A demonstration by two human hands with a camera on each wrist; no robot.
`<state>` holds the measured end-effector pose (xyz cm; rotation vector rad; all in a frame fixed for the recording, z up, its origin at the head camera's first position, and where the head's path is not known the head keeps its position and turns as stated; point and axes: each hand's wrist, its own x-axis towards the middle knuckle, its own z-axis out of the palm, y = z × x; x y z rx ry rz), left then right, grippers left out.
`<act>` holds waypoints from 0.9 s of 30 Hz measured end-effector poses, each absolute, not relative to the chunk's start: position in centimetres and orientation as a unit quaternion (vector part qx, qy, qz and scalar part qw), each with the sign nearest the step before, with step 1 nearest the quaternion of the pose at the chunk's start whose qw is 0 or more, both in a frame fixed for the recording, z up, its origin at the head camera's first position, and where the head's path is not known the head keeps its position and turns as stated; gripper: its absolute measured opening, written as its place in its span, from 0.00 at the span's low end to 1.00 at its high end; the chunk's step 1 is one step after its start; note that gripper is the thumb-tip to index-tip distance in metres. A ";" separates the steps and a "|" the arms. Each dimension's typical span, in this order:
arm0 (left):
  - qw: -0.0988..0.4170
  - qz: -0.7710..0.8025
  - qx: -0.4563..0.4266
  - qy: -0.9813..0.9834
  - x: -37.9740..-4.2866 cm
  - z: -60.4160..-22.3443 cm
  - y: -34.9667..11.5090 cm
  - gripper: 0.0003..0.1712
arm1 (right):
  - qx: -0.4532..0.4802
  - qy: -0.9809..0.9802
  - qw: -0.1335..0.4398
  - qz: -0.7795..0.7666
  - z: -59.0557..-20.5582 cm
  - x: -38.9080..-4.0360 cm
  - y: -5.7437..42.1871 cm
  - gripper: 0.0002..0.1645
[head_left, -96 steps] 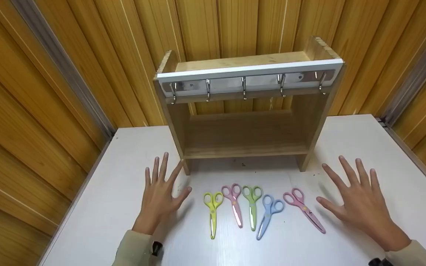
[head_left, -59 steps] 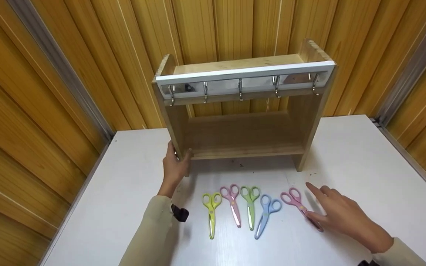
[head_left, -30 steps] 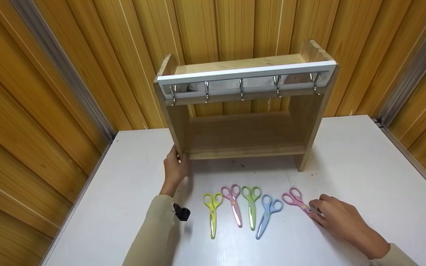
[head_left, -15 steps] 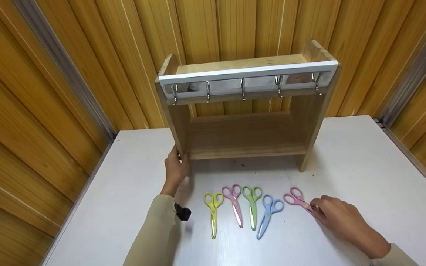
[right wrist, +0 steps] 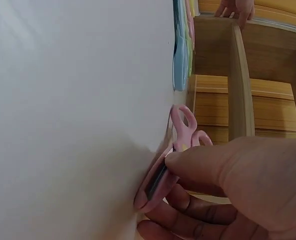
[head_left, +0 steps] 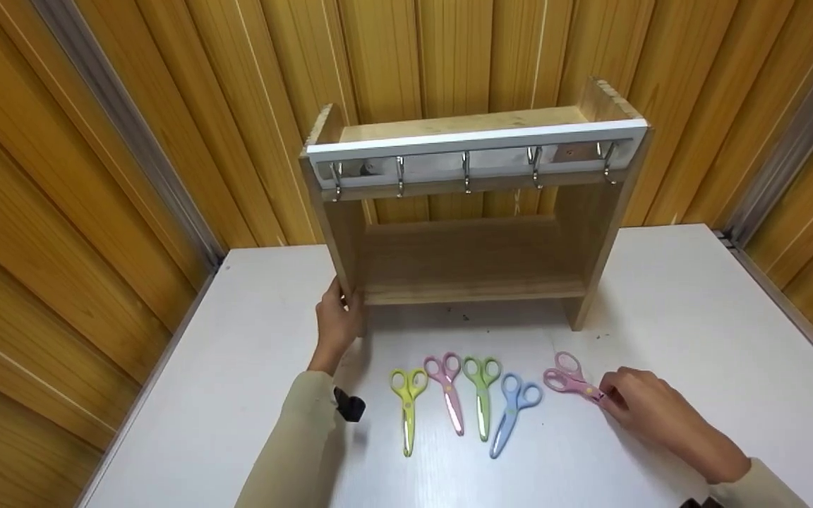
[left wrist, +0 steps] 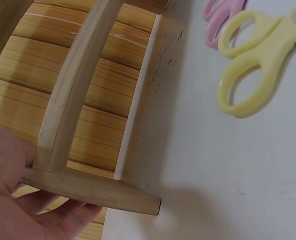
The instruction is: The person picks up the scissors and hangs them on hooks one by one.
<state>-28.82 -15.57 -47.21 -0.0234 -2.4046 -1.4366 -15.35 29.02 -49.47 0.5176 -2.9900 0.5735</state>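
My left hand grips the lower left side panel of a small wooden shelf. In the left wrist view, the fingers curl under that panel and the thumb lies on its inner side. Over at the right, my right hand pinches the rightmost pink scissors by the blades, handle loops pointing left and away. The right wrist view has the thumb on the blade part of these scissors, with the fingers on the other side; part of the blades is covered. They are at or just above the tabletop.
Yellow scissors, another pink pair, green scissors and blue scissors lie in a row on the white table. A rail of several metal hooks runs along the shelf's top front. Wood-patterned walls surround the table.
Both hands were spread open above the table. The left then took hold of the shelf's side panel. The right closed on the rightmost pink scissors' blades, and these scissors have turned slightly.
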 end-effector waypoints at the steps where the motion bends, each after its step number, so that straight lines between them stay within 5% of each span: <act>1: 0.169 -0.506 -0.009 -0.846 -28.8 -47.2 -15.6 0.29 | 0.168 -0.968 0.028 0.183 -49.3 -15.4 29.1 0.05; 10: 0.164 -0.508 -0.009 -0.846 -28.8 -47.2 -15.6 0.29 | 0.179 -0.972 0.056 0.142 -46.7 -15.9 29.6 0.09; 27: 0.151 -0.492 0.005 -0.857 -28.9 -47.3 -15.6 0.31 | 0.246 -0.923 0.274 0.115 -40.1 -17.6 30.7 0.16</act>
